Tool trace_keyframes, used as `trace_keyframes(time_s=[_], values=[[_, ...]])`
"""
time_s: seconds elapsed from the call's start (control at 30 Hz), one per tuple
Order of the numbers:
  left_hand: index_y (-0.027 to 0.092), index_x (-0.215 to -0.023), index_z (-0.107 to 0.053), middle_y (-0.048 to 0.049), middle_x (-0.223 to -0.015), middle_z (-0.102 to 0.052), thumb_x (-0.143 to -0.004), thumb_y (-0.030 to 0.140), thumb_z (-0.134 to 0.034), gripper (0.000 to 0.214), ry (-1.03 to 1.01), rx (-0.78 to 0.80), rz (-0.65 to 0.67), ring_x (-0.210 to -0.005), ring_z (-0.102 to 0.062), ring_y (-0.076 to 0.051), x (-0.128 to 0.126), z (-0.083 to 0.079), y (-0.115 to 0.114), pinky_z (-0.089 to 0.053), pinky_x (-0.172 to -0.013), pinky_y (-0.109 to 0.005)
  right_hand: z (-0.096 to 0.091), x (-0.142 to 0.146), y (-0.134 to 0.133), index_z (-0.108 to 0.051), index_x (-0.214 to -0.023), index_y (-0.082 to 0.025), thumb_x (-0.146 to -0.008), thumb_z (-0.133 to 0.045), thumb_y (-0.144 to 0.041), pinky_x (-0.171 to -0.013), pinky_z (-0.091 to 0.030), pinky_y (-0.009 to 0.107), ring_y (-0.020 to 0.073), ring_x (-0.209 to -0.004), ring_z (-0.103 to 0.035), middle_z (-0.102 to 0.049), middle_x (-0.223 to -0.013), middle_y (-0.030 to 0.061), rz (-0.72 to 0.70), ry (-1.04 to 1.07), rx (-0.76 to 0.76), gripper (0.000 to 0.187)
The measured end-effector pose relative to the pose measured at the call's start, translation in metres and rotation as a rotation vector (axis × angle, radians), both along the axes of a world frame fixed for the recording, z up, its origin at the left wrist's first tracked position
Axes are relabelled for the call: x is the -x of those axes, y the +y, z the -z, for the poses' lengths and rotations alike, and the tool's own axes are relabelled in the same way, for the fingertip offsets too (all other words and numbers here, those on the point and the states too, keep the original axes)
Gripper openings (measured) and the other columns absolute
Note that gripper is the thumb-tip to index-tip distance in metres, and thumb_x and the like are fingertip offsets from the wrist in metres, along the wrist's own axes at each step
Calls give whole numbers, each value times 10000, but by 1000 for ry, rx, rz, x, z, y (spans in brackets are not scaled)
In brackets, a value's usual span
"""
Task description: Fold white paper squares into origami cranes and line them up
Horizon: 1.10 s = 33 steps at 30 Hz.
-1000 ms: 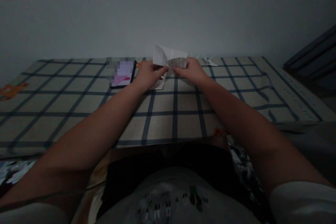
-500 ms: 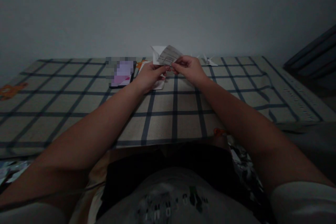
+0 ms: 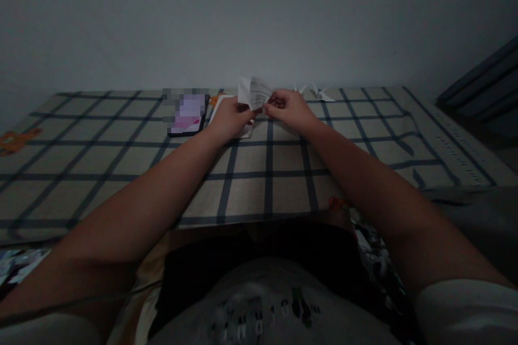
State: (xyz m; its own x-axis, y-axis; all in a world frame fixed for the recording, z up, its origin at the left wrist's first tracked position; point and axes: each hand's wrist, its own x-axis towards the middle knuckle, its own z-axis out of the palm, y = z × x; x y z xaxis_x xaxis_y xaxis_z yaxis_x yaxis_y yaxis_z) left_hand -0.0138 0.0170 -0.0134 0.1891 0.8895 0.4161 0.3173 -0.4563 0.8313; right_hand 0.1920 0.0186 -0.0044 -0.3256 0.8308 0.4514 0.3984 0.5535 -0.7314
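Observation:
Between my two hands is a folded sheet of paper [image 3: 259,92], white with grey printed lines on the side facing me, raised a little above the table. My left hand [image 3: 231,117] grips its lower left part, thumb toward the middle. My right hand [image 3: 288,110] pinches the lower right corner between thumb and fingers. Under and beside my left hand lies a small stack of white paper [image 3: 246,132], partly covered by that hand. Behind my right hand stand two folded paper cranes [image 3: 322,94], the nearer one partly hidden.
A phone [image 3: 189,113] with a lit, partly blurred screen lies left of my left hand. The table wears a checked cloth [image 3: 267,188] with orange figures. A plain wall [image 3: 259,16] rises behind it, and a dark slatted object [image 3: 481,75] stands at the right.
The paper has turned and its printed flap now stands more upright and narrower. My right hand has dropped slightly, showing more of the crane behind it.

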Motion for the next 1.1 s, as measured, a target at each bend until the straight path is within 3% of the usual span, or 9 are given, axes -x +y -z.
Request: trace_keyframes(time_s=[0.33, 0.53, 0.67, 0.9, 1.0, 1.1], values=[[172, -991, -751, -81, -878, -812, -822, 434, -834, 323, -52, 14, 28, -755, -751, -196, -2, 0, -3, -638, -649, -292, -7, -3, -5, -708, -952, -167, -973, -668, -339, -771, -523, 318, 198, -824, -661, -730, -871, 59, 83, -79, -76, 178], [202, -1216, -694, -117, -1208, -799, -798, 372, -743, 454, -113, 41, 133, -1055, -778, -269, -3, -6, -8, -662, -741, -326, -8, -5, -7, -709, -939, -178, -939, -673, -354, -766, -494, 312, 193, -810, -617, -724, -864, 55, 136, -136, -184, 179], [221, -1328, -635, -128, -1309, -764, -843, 455, -747, 550, -95, 65, 180, -1143, -771, -291, -4, -6, -10, -665, -784, -354, -9, -4, -10, -671, -891, -190, -930, -664, -346, -754, -481, 302, 182, -782, -599, -703, -833, 46, 146, -153, -197, 161], [209, -1217, -665, -134, -1210, -796, -849, 627, -798, 573, -139, 36, 147, -1082, -792, -265, -3, -5, -6, -649, -747, -300, -8, -5, -8, -625, -830, -199, -930, -682, -340, -726, -446, 286, 157, -739, -538, -647, -777, 19, 131, -177, -209, 182], [199, -1164, -674, -122, -1170, -802, -857, 614, -797, 531, -118, 0, 130, -1077, -791, -253, 0, -5, -3, -657, -768, -299, -7, -6, -5, -658, -911, -195, -944, -697, -369, -735, -446, 287, 157, -757, -541, -655, -818, 16, 103, -167, -208, 182], [201, -1108, -679, -105, -1137, -804, -891, 622, -769, 482, -83, -22, 106, -1076, -787, -239, 1, -3, 1, -658, -781, -291, -4, -7, -4, -690, -1043, -199, -958, -725, -482, -744, -453, 285, 161, -786, -553, -669, -867, 15, 79, -148, -195, 297]])
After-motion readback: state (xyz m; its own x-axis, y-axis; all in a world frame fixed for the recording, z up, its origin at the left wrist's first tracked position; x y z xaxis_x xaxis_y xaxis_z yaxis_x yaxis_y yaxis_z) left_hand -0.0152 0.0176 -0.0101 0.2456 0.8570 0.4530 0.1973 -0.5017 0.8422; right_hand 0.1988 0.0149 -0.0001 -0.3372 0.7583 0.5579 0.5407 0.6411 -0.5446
